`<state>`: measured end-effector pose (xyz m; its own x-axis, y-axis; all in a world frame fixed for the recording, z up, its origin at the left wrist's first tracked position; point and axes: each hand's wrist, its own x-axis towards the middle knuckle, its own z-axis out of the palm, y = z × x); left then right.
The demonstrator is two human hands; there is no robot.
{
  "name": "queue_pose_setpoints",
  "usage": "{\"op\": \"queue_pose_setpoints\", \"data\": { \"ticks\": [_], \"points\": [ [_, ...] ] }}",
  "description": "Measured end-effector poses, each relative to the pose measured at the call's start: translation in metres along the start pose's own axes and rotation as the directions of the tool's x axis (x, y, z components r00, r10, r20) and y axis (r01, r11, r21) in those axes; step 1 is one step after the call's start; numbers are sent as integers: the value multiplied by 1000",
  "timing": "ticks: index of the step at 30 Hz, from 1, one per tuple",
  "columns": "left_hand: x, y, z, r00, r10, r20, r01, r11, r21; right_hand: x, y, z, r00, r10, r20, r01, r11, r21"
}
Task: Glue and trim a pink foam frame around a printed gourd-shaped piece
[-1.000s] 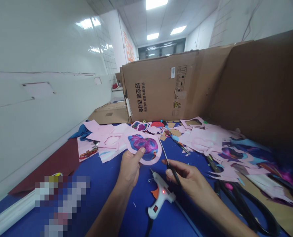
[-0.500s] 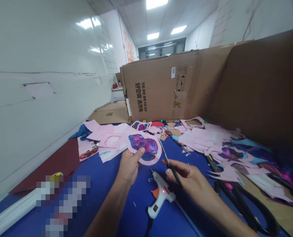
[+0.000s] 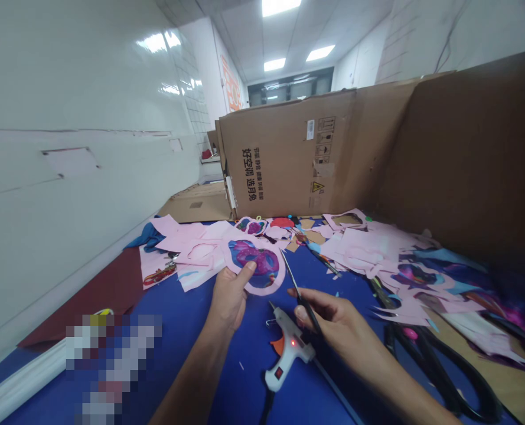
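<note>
My left hand (image 3: pixel 229 298) pinches a pink foam cut-out printed with a purple and blue mask (image 3: pixel 257 264), thumb on top, holding it just above the blue table (image 3: pixel 186 330). In my right hand (image 3: pixel 331 319) is a thin pair of scissors (image 3: pixel 298 292) with black handles, fingers closed round them. The blades point up and away, and their tips sit at the cut-out's right edge. A white hot glue gun (image 3: pixel 287 348) with an orange trigger and a lit red light lies on the table between my forearms.
Pink foam scraps (image 3: pixel 368 248) and printed offcuts cover the table's far and right side. Large black scissors (image 3: pixel 439 366) lie at the right. Tall cardboard boxes (image 3: pixel 297 156) wall in the back and right. A white wall runs along the left, with a dark red sheet (image 3: pixel 107 289) below it.
My left hand has shifted the mask cut-out slightly left and turned it a little. The scissors stay at its right edge, nearly still.
</note>
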<state>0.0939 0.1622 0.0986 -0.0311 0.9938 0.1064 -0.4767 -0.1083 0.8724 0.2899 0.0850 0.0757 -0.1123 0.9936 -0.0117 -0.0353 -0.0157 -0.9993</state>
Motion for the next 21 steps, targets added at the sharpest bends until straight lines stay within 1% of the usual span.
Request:
{"op": "queue_pose_setpoints", "data": {
  "ticks": [5,9,16,21],
  "points": [
    [0,-1,-1,1000,-5,15,4,1000,12,2,4,0,1000,13,10,-13,1000,-25],
    [1,-2,-1,1000,-10,13,10,1000,6,2,5,-1,1000,21,22,-21,1000,-8],
    [2,-2,-2,1000,-13,13,12,1000,6,1,2,-1,1000,-10,19,10,1000,-11],
    [2,0,-1,1000,-11,11,11,1000,7,1,6,-2,999,-33,12,33,999,-7]
  ]
}}
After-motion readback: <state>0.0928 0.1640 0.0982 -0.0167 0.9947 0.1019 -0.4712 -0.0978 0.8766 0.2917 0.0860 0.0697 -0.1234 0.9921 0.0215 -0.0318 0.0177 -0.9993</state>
